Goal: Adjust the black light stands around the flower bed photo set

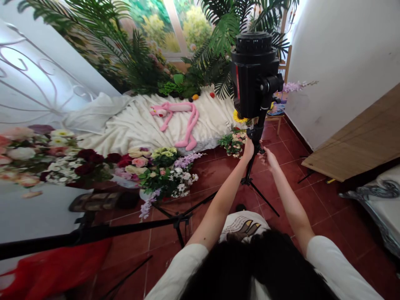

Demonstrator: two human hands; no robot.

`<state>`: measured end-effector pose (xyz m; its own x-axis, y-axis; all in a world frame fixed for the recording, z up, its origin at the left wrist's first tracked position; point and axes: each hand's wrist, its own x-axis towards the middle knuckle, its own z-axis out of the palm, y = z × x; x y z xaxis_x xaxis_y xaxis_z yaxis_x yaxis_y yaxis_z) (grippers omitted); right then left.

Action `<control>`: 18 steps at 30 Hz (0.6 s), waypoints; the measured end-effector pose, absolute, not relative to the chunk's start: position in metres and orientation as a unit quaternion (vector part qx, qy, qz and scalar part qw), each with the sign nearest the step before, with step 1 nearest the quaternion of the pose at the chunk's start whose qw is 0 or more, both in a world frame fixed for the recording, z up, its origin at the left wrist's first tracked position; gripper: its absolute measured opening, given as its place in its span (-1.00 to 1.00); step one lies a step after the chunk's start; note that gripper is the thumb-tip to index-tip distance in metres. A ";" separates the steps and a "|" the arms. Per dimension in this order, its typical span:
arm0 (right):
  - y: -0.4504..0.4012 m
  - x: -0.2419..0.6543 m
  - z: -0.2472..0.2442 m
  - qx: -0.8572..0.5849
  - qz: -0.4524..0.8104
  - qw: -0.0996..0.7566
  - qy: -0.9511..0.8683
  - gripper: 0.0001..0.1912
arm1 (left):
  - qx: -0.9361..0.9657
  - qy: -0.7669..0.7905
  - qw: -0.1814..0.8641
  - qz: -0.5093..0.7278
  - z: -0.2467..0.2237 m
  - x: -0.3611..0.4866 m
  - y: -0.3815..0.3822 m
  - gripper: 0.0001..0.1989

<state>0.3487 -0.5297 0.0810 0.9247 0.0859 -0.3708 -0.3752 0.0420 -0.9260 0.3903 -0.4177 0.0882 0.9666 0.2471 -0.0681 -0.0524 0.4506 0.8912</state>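
Observation:
A black studio light (253,81) stands in front of me on top of a light stand (258,130) with spread tripod legs. My left hand (248,149) is closed round the stand's pole, just below the light's mount. On the pole's right side, the fingers of my right hand (268,158) are bent in a pinch at a small black knob (260,149). The fingertips are small and partly hidden there. The light's round front end points up, and its body hides part of the plants behind.
A pink plush toy (183,107) lies on a cream blanket (131,118). Artificial flowers (168,171) stand along its front. A second stand (179,217) stretches across the lower left, near red fabric (59,266). A wooden board (353,137) leans at the right.

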 end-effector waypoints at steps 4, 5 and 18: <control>-0.539 0.349 0.088 -0.566 0.286 0.771 0.052 -0.62 | 0.506 0.085 0.854 0.081 0.085 0.393 -0.419 -0.49; -0.541 0.349 0.089 -0.549 0.292 0.782 0.047 -0.65 | 0.504 0.079 0.856 0.083 0.083 0.393 -0.420 -0.48; -0.538 0.321 0.073 -0.818 -0.115 0.564 -0.004 -0.46 | 0.502 0.067 0.858 0.084 0.072 0.399 -0.419 -0.49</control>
<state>0.3213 -0.5380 0.0731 0.9737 -0.1232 0.1917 0.1355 -0.3632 -0.9218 0.3987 -0.4189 0.0722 0.9768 0.2120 -0.0312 -0.0765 0.4809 0.8735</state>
